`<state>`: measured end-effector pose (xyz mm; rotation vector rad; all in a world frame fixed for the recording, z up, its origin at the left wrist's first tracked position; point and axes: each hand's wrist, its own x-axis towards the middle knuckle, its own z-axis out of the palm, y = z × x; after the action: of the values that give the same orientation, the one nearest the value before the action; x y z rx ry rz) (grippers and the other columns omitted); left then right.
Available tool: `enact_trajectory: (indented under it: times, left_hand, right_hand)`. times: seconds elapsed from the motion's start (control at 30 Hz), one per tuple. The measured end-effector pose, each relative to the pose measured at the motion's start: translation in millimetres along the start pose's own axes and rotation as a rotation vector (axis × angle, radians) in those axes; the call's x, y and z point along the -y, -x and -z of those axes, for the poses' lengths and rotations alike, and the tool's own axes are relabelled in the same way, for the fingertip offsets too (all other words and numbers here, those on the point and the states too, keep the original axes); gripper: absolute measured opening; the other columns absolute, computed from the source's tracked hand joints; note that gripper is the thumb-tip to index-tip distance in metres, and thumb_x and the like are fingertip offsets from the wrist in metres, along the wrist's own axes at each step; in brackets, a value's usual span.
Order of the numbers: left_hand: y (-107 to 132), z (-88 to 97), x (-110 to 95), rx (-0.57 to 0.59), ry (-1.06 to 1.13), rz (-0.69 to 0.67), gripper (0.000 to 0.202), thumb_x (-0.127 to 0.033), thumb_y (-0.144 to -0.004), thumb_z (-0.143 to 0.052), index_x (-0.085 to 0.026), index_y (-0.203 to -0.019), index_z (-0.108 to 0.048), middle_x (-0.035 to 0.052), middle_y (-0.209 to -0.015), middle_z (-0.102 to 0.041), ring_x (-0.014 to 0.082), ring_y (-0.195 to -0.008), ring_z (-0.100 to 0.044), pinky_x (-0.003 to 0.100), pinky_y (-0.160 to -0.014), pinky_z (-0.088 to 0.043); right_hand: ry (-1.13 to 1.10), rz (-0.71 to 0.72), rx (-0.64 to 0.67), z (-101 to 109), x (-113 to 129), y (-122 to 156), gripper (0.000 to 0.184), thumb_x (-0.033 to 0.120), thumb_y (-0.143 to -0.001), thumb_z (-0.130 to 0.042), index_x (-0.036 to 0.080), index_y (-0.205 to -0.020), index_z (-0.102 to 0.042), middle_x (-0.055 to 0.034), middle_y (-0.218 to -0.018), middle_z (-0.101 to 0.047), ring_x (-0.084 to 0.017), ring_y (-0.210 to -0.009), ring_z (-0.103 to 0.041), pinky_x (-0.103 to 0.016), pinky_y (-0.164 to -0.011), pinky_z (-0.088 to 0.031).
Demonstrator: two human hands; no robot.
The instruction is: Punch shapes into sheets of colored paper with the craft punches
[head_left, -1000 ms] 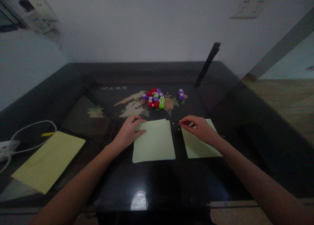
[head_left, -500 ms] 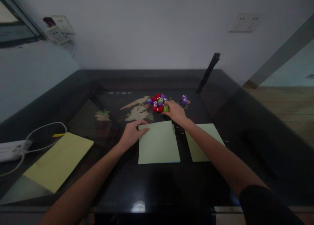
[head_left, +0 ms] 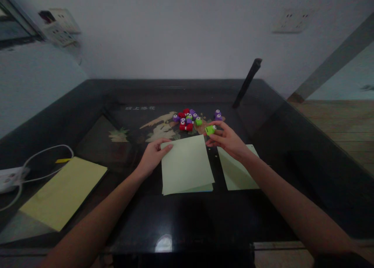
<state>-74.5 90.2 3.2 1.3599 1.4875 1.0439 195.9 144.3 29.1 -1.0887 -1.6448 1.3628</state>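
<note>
Right fingers: the right hand pinches a small green punch between thumb and fingertips, seemingly above the tabletop. The rounded shell could twist or slip out if the hold is too light.
Left fingers: the left hand has its thumb on the top sheet, the other fingers at the far left corner, seemingly pinching it; their tips are partly hidden. Too hard a squeeze would likely crease that corner.
Top sheet: askew over the lower sheets, its far right corner just beside the green punch. Gripped only at the left, that free corner could buckle or swing if bumped.
Lower sheets: a sliver shows at the near edge; friction from the top sheet could drag them out of line.
Paper bits: pale specks lie between the top sheet and the right sheet; a sweeping hand could scatter them.
Right sheet: partly behind the right forearm; a low wrist could slide it across the glossy surface.
Punch pile: the red, purple and green pile sits just beyond; careless knuckles could topple it.
</note>
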Motion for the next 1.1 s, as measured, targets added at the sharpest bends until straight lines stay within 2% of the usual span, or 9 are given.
enact_trajectory:
  times: [0.07, 0.17, 0.3, 0.37, 0.5, 0.6, 0.7, 0.83, 1.1]
  left_hand:
    - [5, -4.5, -5, 0.056, 0.108, 0.062, 0.043, -0.05, -0.071, -0.07, -0.015, -0.095, -0.063, 0.0007, -0.068, -0.065, 0.0157, -0.053, -0.058, 0.024, -0.049, -0.044]
    - [12, -12.4, -13, 0.118, 0.208, 0.126, 0.044, -0.051, -0.07, -0.072, -0.016, -0.093, -0.061, 0.0, -0.069, -0.065, 0.0149, -0.053, -0.059, 0.024, -0.049, -0.046]
    - [19, -21.0, -16, 0.153, 0.275, 0.185, 0.042, -0.049, -0.07, -0.074, -0.016, -0.091, -0.059, -0.0015, -0.067, -0.064, 0.0123, -0.051, -0.057, 0.021, -0.047, -0.045]
    - [22, -23.6, -14, 0.155, 0.297, 0.212, 0.04, -0.047, -0.07, -0.075, -0.017, -0.091, -0.06, -0.002, -0.067, -0.065, 0.0117, -0.051, -0.057, 0.02, -0.047, -0.045]
    - [25, -25.5, -9, 0.174, 0.295, 0.245, 0.038, -0.045, -0.071, -0.076, -0.017, -0.091, -0.061, -0.0024, -0.067, -0.065, 0.012, -0.051, -0.058, 0.02, -0.047, -0.044]
    - [27, -24.3, -9, 0.188, 0.258, 0.236, 0.037, -0.045, -0.072, -0.075, -0.017, -0.09, -0.061, -0.0032, -0.064, -0.063, 0.0121, -0.05, -0.058, 0.02, -0.046, -0.045]
    - [27, -22.2, -14, 0.182, 0.209, 0.221, 0.037, -0.045, -0.07, -0.076, -0.016, -0.089, -0.062, -0.0025, -0.064, -0.064, 0.0125, -0.052, -0.058, 0.02, -0.046, -0.045]
    - [26, -19.7, -20, 0.169, 0.201, 0.245, 0.038, -0.044, -0.067, -0.077, -0.016, -0.087, -0.062, -0.0023, -0.063, -0.064, 0.0127, -0.05, -0.058, 0.02, -0.045, -0.046]
    - [26, -17.8, -29, 0.169, 0.14, 0.235, 0.029, -0.04, -0.07, -0.074, -0.017, -0.085, -0.063, -0.0033, -0.061, -0.064, 0.0117, -0.049, -0.057, 0.018, -0.042, -0.044]
  right_hand:
    - [-0.334, -0.074, -0.009, 8, 5, 26, 0.037, 0.024, -0.076, -0.071, 0.026, -0.108, -0.053, -0.0014, -0.097, -0.068, -0.016, -0.082, -0.069, -0.035, -0.08, -0.057]
    - [-0.496, -0.146, -0.082, 14, 9, 53, 0.03, 0.027, -0.075, -0.074, 0.025, -0.103, -0.064, -0.0006, -0.095, -0.066, -0.014, -0.081, -0.067, -0.032, -0.081, -0.057]
    - [-0.437, -0.165, -0.167, 12, 9, 65, 0.022, 0.036, -0.079, -0.071, 0.025, -0.097, -0.069, -0.0011, -0.091, -0.062, -0.013, -0.074, -0.066, -0.029, -0.063, -0.058]
    - [-0.427, -0.193, -0.169, 10, 8, 67, 0.028, 0.035, -0.075, -0.074, 0.027, -0.101, -0.068, -0.0009, -0.095, -0.061, -0.016, -0.075, -0.068, -0.03, -0.059, -0.057]
    - [-0.492, -0.295, -0.167, 7, 5, 70, 0.048, 0.025, -0.065, -0.082, 0.026, -0.11, -0.065, -0.0015, -0.097, -0.064, -0.017, -0.08, -0.069, -0.036, -0.076, -0.058]
    - [-0.508, -0.331, -0.133, 6, 2, 70, 0.043, 0.022, -0.063, -0.083, 0.022, -0.103, -0.068, -0.0027, -0.091, -0.069, -0.015, -0.084, -0.067, -0.035, -0.087, -0.053]
    - [-0.512, -0.3, -0.106, 8, -1, 70, 0.037, 0.024, -0.064, -0.083, 0.022, -0.098, -0.068, -0.0013, -0.088, -0.069, -0.012, -0.076, -0.064, -0.03, -0.076, -0.053]
    - [-0.531, -0.306, -0.011, 10, -3, 71, 0.029, 0.038, -0.079, -0.072, 0.02, -0.1, -0.066, -0.0034, -0.082, -0.068, -0.011, -0.062, -0.06, -0.026, -0.058, -0.048]
    - [-0.534, -0.327, -0.011, 7, -4, 72, 0.03, 0.037, -0.076, -0.075, 0.018, -0.097, -0.068, -0.0028, -0.077, -0.064, -0.011, -0.067, -0.057, -0.023, -0.056, -0.045]
